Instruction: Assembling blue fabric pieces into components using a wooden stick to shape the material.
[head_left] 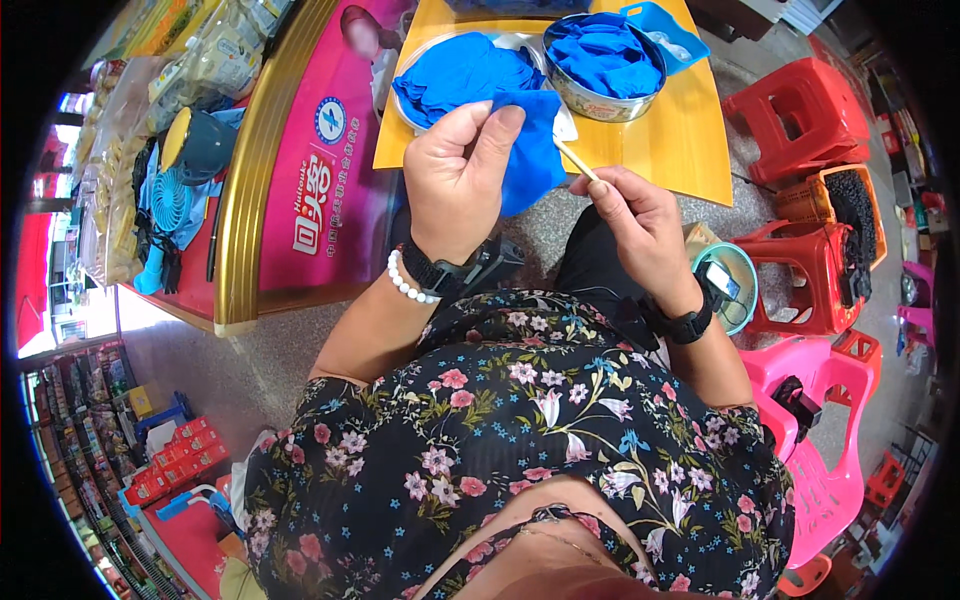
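My left hand (458, 175) pinches a small piece of blue cloth (535, 160) between thumb and fingers, so that it hangs above the near edge of a yellow board (700, 160). In my right hand (640, 220) is a thin pale stick (574, 158), its far end at the cloth's right edge; I cannot tell whether they touch. Beyond my left hand, a heap of blue cloth pieces (465, 72) fills a white bowl (404, 108). More folded blue cloth (607, 55) lies in a round tin (612, 108) to its right.
A light-blue plastic container (688, 38) stands beside the tin. To the left runs a pink, gold-edged counter (240, 200) with a small blue fan (172, 200) beyond it. Red stools (800, 120), a turquoise basket (738, 262) and a pink chair (830, 470) are on my right.
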